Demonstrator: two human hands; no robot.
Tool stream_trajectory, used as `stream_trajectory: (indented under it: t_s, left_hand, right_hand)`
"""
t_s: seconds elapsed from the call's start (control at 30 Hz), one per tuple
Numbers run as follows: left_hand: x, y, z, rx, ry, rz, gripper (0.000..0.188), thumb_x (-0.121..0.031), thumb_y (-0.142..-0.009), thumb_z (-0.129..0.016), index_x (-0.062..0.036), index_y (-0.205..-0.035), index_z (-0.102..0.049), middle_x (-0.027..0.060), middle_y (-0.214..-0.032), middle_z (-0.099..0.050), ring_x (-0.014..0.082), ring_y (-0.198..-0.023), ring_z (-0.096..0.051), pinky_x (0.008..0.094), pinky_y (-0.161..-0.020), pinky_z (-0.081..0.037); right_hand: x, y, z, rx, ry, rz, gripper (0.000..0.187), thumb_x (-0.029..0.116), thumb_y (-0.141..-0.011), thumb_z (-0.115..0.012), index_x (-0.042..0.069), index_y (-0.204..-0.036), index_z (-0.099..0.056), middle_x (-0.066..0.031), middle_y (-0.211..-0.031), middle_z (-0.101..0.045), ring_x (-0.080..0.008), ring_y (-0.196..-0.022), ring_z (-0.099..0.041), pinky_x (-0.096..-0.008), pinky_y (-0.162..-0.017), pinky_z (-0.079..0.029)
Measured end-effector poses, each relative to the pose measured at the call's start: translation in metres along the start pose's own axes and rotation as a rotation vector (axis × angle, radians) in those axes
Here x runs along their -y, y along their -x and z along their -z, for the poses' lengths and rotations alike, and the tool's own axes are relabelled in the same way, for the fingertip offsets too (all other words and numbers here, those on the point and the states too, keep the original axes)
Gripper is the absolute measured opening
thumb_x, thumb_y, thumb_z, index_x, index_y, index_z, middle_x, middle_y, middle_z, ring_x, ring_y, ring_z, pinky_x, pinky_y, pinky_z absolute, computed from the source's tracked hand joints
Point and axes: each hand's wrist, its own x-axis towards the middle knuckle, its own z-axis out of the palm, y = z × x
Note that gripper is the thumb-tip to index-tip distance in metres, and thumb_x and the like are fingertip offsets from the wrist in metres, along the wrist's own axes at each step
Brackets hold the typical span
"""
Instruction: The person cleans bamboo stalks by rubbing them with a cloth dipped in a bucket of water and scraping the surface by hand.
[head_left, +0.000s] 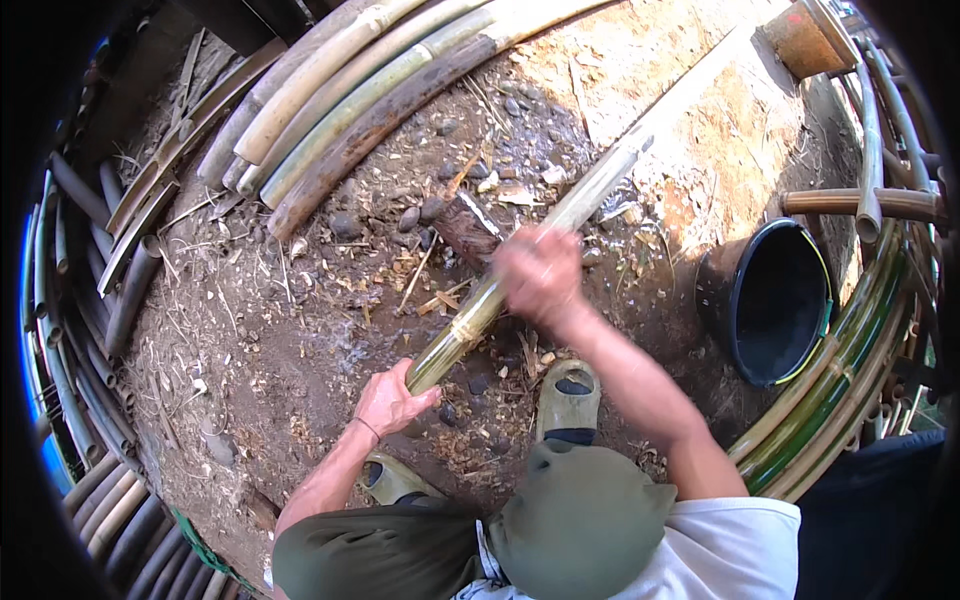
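Your left hand grasps the near end of the bamboo pole, which slants up and away over the dirt; your right hand's blurred fingers wrap its middle. It looks wet and glossy nearby, paler farther out, so you seem partway along, though what remains I cannot tell

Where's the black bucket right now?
In the head view, the black bucket is at the right, to the right of the person's right hand and just left of the green and tan bamboo poles.
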Motion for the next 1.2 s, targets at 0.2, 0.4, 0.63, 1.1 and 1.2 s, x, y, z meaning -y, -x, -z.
stream_trajectory:
  t_s: [0.2,0.4,0.63,1.1,1.2]
  left_hand:
    - [0.020,-0.024,-0.007,0.174,0.148,-0.083,0.056,-0.046,-0.079,-0.078,-0.0015,-0.109,-0.065,0.0161,-0.083,-0.072,0.0298,-0.075,-0.071,0.0416,-0.070,-0.054]
    - [0.005,-0.033,0.010,0.305,0.198,-0.077,0.050,-0.032,-0.081,-0.077,0.0012,-0.114,-0.061,0.0163,-0.100,-0.069,0.0289,-0.084,-0.070,0.0405,-0.075,-0.057]
    - [-0.044,-0.021,-0.024,-0.194,-0.213,-0.197,0.057,-0.026,-0.080,-0.073,-0.0045,-0.127,-0.048,0.0256,-0.115,-0.066,0.0453,-0.098,-0.067,0.0538,-0.080,-0.055]
    - [-0.021,-0.042,0.000,0.131,0.160,-0.148,0.045,-0.032,-0.069,-0.073,-0.0019,-0.099,-0.059,0.0236,-0.082,-0.066,0.0439,-0.077,-0.065,0.0467,-0.071,-0.050]
    - [-0.019,-0.051,-0.005,0.167,0.174,-0.237,0.046,-0.032,-0.069,-0.074,-0.0005,-0.100,-0.059,0.0212,-0.083,-0.066,0.0401,-0.074,-0.065,0.0445,-0.071,-0.051]
  right_hand:
    - [-0.216,-0.046,0.021,0.189,0.343,-0.488,0.018,0.029,-0.092,-0.069,0.011,-0.093,-0.069,-0.0091,-0.081,-0.067,-0.0266,-0.098,-0.058,-0.0446,-0.094,-0.039]
    - [0.085,0.021,0.016,0.140,-0.145,-0.230,0.004,0.020,-0.083,-0.069,0.019,-0.082,-0.072,-0.0013,-0.088,-0.064,-0.0199,-0.087,-0.057,-0.0420,-0.080,-0.039]
    - [-0.206,0.016,0.021,0.007,0.849,0.080,0.022,0.018,-0.097,-0.055,0.005,-0.084,-0.067,-0.0143,-0.096,-0.063,-0.0249,-0.088,-0.060,-0.0461,-0.077,-0.051]
    - [-0.117,-0.010,0.010,0.017,0.286,-0.062,0.014,0.019,-0.090,-0.059,0.013,-0.078,-0.065,-0.0095,-0.074,-0.062,-0.0187,-0.064,-0.053,-0.0403,-0.074,-0.042]
    - [-0.177,-0.029,0.023,0.059,0.265,-0.353,0.019,0.017,-0.091,-0.059,0.011,-0.073,-0.063,-0.0106,-0.064,-0.059,-0.0188,-0.057,-0.052,-0.0424,-0.068,-0.042]
